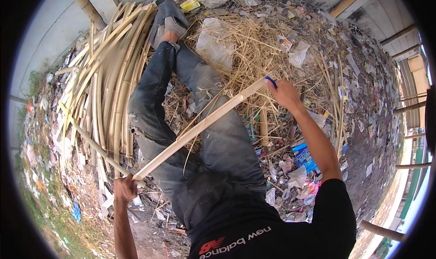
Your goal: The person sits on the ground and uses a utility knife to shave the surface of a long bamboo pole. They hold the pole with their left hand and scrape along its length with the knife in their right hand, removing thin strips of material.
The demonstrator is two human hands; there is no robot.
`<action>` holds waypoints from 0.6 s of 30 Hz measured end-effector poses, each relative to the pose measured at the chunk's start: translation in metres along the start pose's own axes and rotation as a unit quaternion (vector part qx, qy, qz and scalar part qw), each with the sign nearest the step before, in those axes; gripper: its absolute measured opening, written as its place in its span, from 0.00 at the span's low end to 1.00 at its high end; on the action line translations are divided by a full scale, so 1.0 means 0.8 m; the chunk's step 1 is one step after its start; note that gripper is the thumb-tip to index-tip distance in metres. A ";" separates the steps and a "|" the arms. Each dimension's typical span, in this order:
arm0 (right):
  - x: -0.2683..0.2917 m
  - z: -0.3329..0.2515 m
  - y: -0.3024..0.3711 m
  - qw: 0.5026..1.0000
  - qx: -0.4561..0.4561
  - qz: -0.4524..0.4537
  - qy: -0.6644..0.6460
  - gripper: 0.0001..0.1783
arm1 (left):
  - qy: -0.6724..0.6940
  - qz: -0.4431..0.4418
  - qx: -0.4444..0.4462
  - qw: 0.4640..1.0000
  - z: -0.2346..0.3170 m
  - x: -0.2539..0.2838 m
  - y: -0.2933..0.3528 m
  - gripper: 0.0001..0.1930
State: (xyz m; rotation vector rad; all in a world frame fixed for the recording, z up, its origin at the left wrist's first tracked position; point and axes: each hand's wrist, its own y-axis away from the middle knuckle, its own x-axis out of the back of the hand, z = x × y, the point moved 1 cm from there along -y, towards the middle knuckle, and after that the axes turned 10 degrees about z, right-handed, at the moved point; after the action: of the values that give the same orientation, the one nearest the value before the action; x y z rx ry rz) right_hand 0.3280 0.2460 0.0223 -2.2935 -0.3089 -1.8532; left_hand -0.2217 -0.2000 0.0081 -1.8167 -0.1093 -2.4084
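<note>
The ground is bare earth strewn with plastic scraps and litter, bounded at the upper left by a pale panelled wall. A tangled heap of straw-coloured shavings spreads beyond the person's legs (the grey-blue jeans carry curls of it too), and a stack of split canes lies to the left of them. A bright blue packet rests among the litter near the right forearm.

The person sits with legs stretched forward. The left forearm rises from the lower edge, nearly upright in view; the right arm, bare below a black sleeve, reaches forward and angles inward, its hand much farther out than the left.

Between the hands, a long pale strip slants across both thighs. The left hand is closed around its near end, beside the tip of a thin cane. The right hand is curled at the far end, fingers bent against a small dark-blue piece, whose kind I cannot tell.
</note>
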 end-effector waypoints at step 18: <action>-0.004 0.149 -0.026 0.938 -0.210 0.160 -0.225 0.39 | 0.014 0.007 0.040 0.999 -0.013 -0.004 0.032 0.15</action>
State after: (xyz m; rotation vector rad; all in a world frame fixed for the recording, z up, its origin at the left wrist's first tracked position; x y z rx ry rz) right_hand 0.4336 0.2977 -0.0053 -2.8247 0.4304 -1.3174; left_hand -0.2272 -0.2263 0.0015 -1.7424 -0.1861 -2.3834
